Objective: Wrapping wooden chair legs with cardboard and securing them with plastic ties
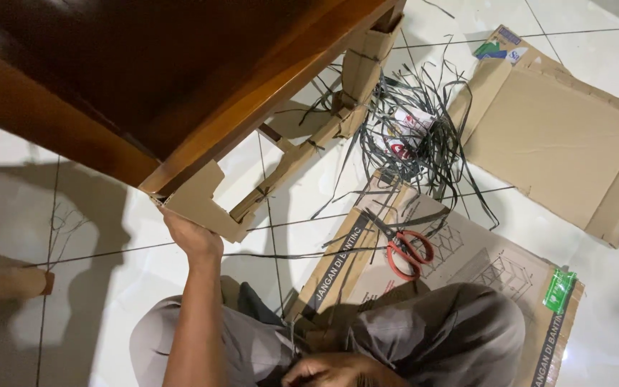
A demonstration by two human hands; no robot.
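Dim indoor light, glare on the white floor tiles, heavy soft shadows at left, slight blur.

Grey trousers cover both legs along the bottom of the frame, the cloth creased at the knees. Both forearms are bare, without sleeves, watch or rings.

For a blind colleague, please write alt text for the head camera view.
Seen from above, a seated person's left hand grips the cardboard corner guard on a dark wooden furniture piece, while the right hand rests near the lap. On the white tiled floor lie red-handled scissors, cut black straps and flattened cardboard.
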